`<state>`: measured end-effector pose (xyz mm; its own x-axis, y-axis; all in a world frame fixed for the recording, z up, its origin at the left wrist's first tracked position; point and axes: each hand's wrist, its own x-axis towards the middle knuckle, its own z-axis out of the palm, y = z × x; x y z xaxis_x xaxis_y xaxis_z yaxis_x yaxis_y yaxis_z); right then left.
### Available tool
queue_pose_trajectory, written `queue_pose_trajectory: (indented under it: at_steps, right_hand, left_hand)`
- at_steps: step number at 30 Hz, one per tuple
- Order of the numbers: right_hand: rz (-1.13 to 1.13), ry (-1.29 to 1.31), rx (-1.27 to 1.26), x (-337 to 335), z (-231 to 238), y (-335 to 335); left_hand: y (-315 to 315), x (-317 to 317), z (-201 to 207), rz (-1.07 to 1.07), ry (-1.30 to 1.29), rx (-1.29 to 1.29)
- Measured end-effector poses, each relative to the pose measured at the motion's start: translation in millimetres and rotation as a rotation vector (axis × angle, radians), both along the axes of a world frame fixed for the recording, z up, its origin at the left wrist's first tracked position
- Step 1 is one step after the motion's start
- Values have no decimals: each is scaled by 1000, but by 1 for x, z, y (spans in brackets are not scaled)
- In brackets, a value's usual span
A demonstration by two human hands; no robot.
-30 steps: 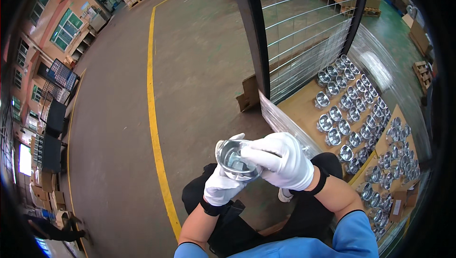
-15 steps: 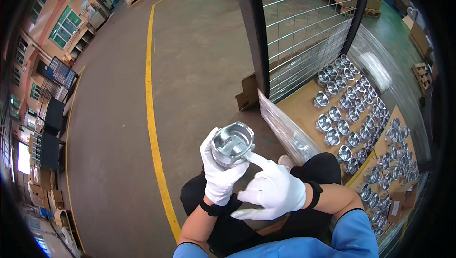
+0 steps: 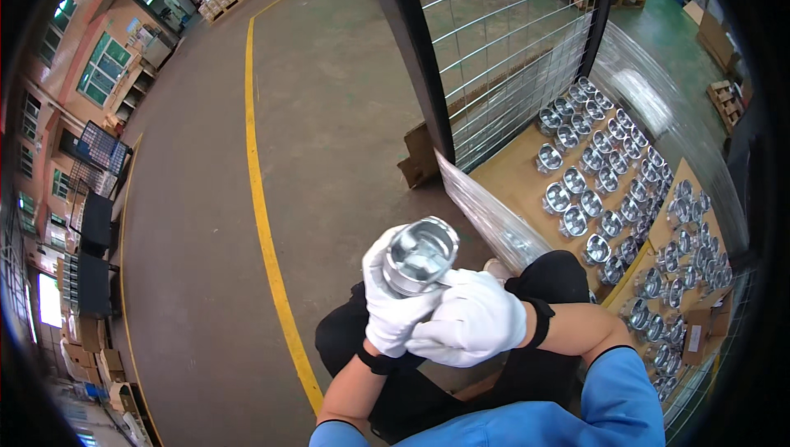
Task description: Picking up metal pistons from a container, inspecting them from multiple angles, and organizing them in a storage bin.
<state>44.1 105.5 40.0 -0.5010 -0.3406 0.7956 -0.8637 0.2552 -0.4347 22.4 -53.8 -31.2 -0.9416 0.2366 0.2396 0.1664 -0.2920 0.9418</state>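
Observation:
A shiny silver metal piston (image 3: 421, 258) is gripped in my white-gloved left hand (image 3: 387, 303), its hollow side tilted up toward me. The left fingers wrap round its left side and underside. My right hand (image 3: 473, 319), gloved too, is curled closed against the left hand and just below the piston's lower right edge. Its fingertips are hidden, so what they grip cannot be seen. Both hands are over my lap.
To the right stands a wire-mesh cage (image 3: 510, 52) with a dark post (image 3: 415, 60). Inside, several similar pistons (image 3: 558, 197) rest on brown cardboard (image 3: 514, 163). Plastic wrap (image 3: 494, 217) hangs along its near edge. A yellow line (image 3: 262, 200) runs along the floor at left.
My right hand has gone from an outstretched index finger and thumb to a closed shape, pressed to the left hand. The piston has moved slightly right and tilted. The view has shifted a little.

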Motion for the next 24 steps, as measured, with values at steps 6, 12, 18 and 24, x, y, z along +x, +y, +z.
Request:
queue_pose_trajectory:
  at_steps: [6,12,18,24]
  right_hand:
    - [76,-101,58,21,-7,14]
    - [-295,-172,-24,-24,1,16]
    - [-247,-222,44,-31,-4,12]
    - [-298,-218,56,-25,-13,7]
  left_hand:
    - [8,-7,26,94,-259,382]
    - [-18,-9,33,-193,-436,662]
    - [-23,-11,27,-337,-519,696]
    - [-21,-7,28,-399,-536,777]
